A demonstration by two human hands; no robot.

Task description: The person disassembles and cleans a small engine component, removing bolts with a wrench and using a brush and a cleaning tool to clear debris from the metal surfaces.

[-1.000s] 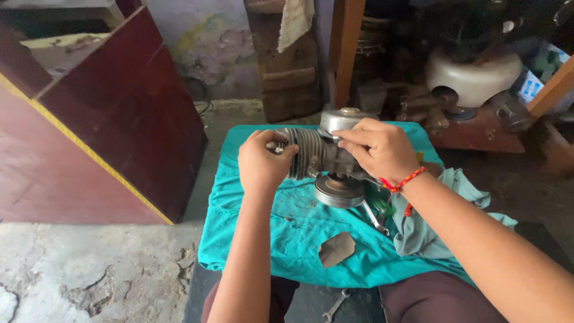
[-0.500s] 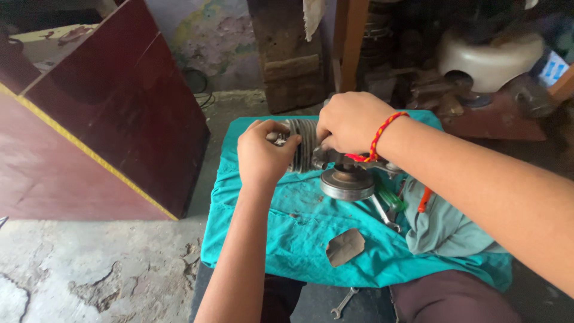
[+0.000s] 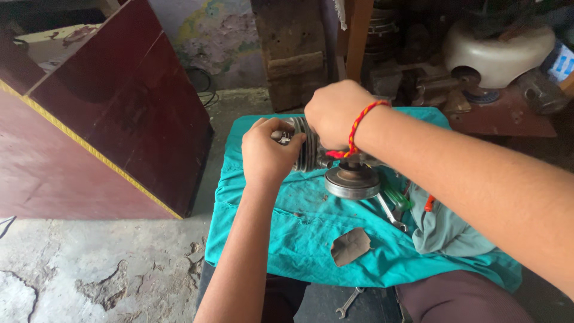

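Observation:
A small finned metal engine part (image 3: pixel 306 149) lies on a teal cloth (image 3: pixel 299 239) in front of me. My left hand (image 3: pixel 268 152) grips its left end, fingers curled around a small metal piece there. My right hand (image 3: pixel 333 113), with a red and yellow thread on the wrist, is closed over the top of the part. A round metal flywheel disc (image 3: pixel 353 179) sits just under the right hand, attached to the part's lower side.
A spanner (image 3: pixel 391 214), a green-handled tool (image 3: pixel 397 197) and a brown cloth scrap (image 3: pixel 350 245) lie on the teal cloth. Another spanner (image 3: pixel 348 302) lies below it. A dark red wooden panel (image 3: pixel 113 113) stands at left; a white tank (image 3: pixel 496 54) and metal clutter at back right.
My right hand has slid left over the top of the engine part and now covers it. The left hand keeps its grip. The camera has moved closer.

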